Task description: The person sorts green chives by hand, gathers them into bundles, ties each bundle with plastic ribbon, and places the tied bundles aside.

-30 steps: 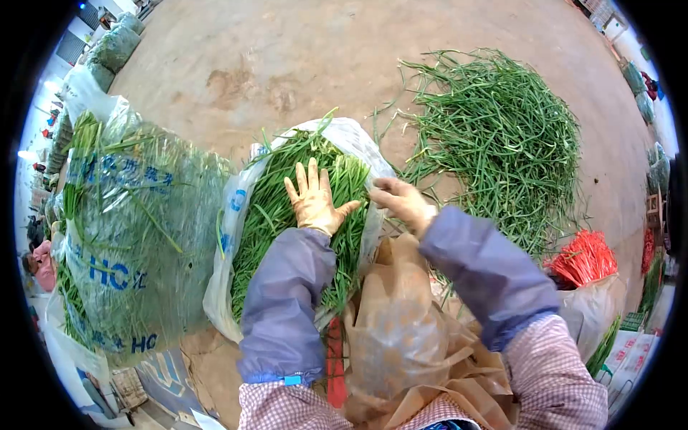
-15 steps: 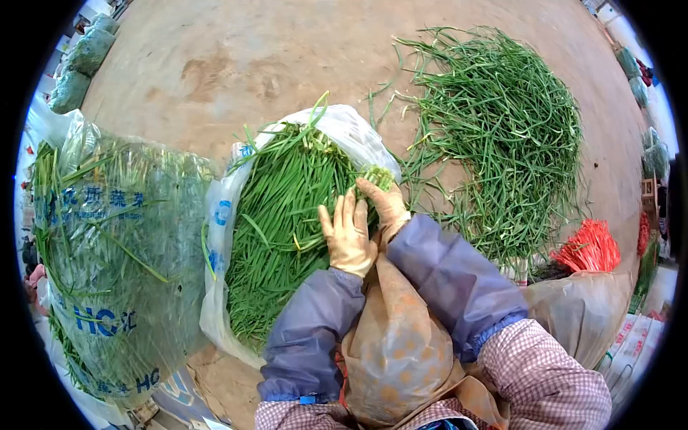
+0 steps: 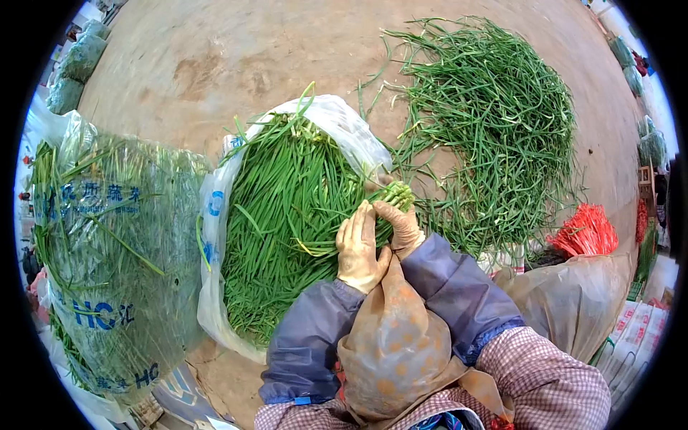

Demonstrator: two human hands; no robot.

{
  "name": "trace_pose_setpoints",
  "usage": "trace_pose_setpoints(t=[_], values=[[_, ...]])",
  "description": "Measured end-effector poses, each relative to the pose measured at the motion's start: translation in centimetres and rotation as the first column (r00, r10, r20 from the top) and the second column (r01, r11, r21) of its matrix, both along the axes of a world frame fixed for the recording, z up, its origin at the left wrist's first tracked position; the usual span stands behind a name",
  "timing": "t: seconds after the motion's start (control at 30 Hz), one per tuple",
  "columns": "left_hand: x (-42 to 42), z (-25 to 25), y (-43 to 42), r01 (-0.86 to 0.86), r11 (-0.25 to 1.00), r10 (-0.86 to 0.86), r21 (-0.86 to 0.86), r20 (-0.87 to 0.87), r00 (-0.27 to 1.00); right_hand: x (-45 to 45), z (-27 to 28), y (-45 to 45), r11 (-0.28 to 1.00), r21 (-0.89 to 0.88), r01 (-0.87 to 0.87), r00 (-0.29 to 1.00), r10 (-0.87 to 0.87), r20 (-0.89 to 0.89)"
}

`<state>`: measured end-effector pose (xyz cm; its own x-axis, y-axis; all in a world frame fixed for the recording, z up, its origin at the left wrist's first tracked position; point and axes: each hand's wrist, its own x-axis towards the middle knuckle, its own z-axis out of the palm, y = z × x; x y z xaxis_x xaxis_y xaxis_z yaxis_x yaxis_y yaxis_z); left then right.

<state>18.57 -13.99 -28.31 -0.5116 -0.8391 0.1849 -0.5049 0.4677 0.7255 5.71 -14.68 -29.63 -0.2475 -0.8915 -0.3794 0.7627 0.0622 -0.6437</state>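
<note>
My right hand, in a tan glove, is closed round the pale stem ends of a bunch of garlic chives. Pressed against the same bunch is my gloved left hand, its fingers together and partly over the leaves. Most of the bunch's leaves are hidden by my hands. Just to the left lies a white plastic bag, its mouth spread wide, filled with green chives laid lengthwise. My hands are by its right edge, in front of my stained apron.
A loose heap of chives lies on the brown floor to the right. Red ties sit near a translucent plastic sheet. A packed clear bag of greens with blue print stands at left. More bags line the far left.
Both hands have shifted slightly down and right with the bunch, nearer my body. The left fingers have drawn together, and more of the stem ends shows above the right hand.
</note>
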Motion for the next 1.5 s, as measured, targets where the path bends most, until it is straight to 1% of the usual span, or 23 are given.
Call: trace_pose_setpoints(t=[0.13, 0.2, 0.27, 0.3, 0.33, 0.4, 0.5, 0.63, 0.67, 0.7, 0.9, 0.97, 1.0, 1.07, 1.1, 1.17, 1.27, 1.3, 1.37, 1.4, 1.43, 1.47, 1.5], values=[[1.3, 1.9, 0.1, 0.14, 0.975, -0.114, 0.171, -0.156, 0.981, -0.5, 0.6, 1.4, 0.995, 0.077, 0.069, 0.995, -0.075, 0.072], [2.0, 4.0, -0.6, -0.028, 0.802, 0.256, 0.597, -0.301, 0.919, -0.5, 0.2, 1.8, 0.991, 0.086, 0.107, 0.986, -0.117, 0.119], [2.2, 1.9, -2.5, -0.279, 0.775, 0.517, 0.568, -0.315, 0.796, -0.7, 0.5, 2.0, 0.991, 0.089, 0.102, 0.987, -0.112, 0.114], [1.6, 3.6, -3.7, -0.373, 0.832, 0.474, 0.411, -0.178, 0.862, -0.5, 0.7, 2.1, 0.989, 0.095, 0.114, 0.984, -0.126, 0.124], [1.1, 1.3, -5.0, -0.322, 0.894, 0.403, 0.313, -0.245, 0.882, -0.3, 0.8, 2.2, 0.987, 0.1, 0.123, 0.981, -0.136, 0.135], [-0.1, -0.4, -7.1, -0.257, 0.959, 0.237, 0.115, 0.165, 0.957, -0.4, 0.2, 2.5, 0.989, 0.1, 0.106, 0.981, -0.121, 0.151], [-1.6, -1.5, -7.3, -0.086, 0.993, 0.113, -0.086, 0.386, 0.916, -0.9, -2.2, 2.5, 0.981, 0.124, 0.147, 0.968, -0.169, 0.185], [-2.6, -2.7, -7.1, -0.067, 0.986, 0.126, -0.15, 0.43, 0.894, -2.3, -4.2, 2.3, 0.939, 0.301, 0.167, 0.946, -0.239, 0.221], [-2.1, -3.9, -6.7, -0.199, 0.976, 0.178, 0.093, 0.194, 0.965, -2.6, -4.4, 2.1, 0.923, 0.339, 0.183, 0.941, -0.264, 0.211], [-2.0, -3.7, -6.2, -0.198, 0.973, 0.177, 0.12, 0.164, 0.97, -2.9, -4.4, 2.0, 0.927, 0.356, 0.12, 0.926, -0.234, 0.296], [-1.6, -3.4, -3.4, -0.139, 0.928, 0.179, 0.346, -0.087, 0.98, -2.4, -3.4, 1.3, 0.989, 0.131, 0.065, 0.986, -0.084, 0.143], [-1.3, -1.4, -3.3, -0.177, 0.862, 0.131, 0.475, 0.13, 0.983, -2.3, -1.8, 1.9, 0.993, 0.086, 0.086, 0.995, -0.09, 0.051], [-0.8, -1.2, -3.5, -0.104, 0.884, 0.032, 0.456, 0.163, 0.986, -2.5, -2.7, 1.8, 0.995, 0.048, 0.083, 0.996, -0.084, 0.031], [-1.3, 0.1, -2.8, -0.078, 0.877, 0.131, 0.474, -0.079, 0.988, -3.1, 0.7, 2.1, 0.983, 0.007, 0.181, 0.983, -0.181, -0.021], [-0.7, 1.3, -2.9, 0.034, 0.898, 0.029, 0.439, -0.136, 0.99, -4.1, 1.6, 2.0, 0.984, -0.005, 0.178, 0.983, -0.178, -0.048], [1.6, -3.1, -2.6, 0.053, 0.887, -0.016, 0.46, -0.083, 0.996, -7.2, 4.4, 2.3, 0.994, -0.008, 0.107, 0.994, -0.107, 0.002], [2.7, -5.3, -2.3, 0.115, 0.918, -0.137, 0.379, 0.031, 0.99, -14.2, 11.5, 2.6, 0.949, -0.2, 0.245, 0.944, -0.28, -0.173], [2.9, -3.5, -2.1, 0.099, 0.875, -0.13, 0.474, 0.031, 0.991, -15.8, 15.1, 3.3, 0.936, -0.147, 0.319, 0.892, -0.349, -0.286], [3.2, 0.3, -3.1, -0.02, 0.82, 0.013, 0.573, 0.017, 1.0, -18.7, 17.5, 3.7, 0.804, -0.431, 0.409, 0.684, -0.583, -0.439], [4.1, 1.0, -5.8, 0.094, 0.914, -0.064, 0.395, -0.087, 0.994, -19.1, 20.0, 4.2, 0.774, -0.499, 0.391, 0.583, -0.627, -0.516], [5.3, 1.9, -8.3, 0.021, 0.903, 0.035, 0.428, -0.121, 0.992, -18.9, 22.3, 4.5, 0.717, -0.599, 0.358, 0.527, -0.684, -0.504], [3.9, 7.7, -8.9, -0.042, 0.951, 0.118, 0.306, -0.236, 0.964, -17.9, 24.6, 4.8, 0.654, -0.687, 0.316, 0.474, -0.736, -0.483], [2.1, 16.4, -8.8, 0.05, 0.929, 0.074, 0.367, -0.316, 0.946, -16.4, 26.5, 5.5, 0.649, -0.7, 0.297, 0.525, -0.723, -0.449]])
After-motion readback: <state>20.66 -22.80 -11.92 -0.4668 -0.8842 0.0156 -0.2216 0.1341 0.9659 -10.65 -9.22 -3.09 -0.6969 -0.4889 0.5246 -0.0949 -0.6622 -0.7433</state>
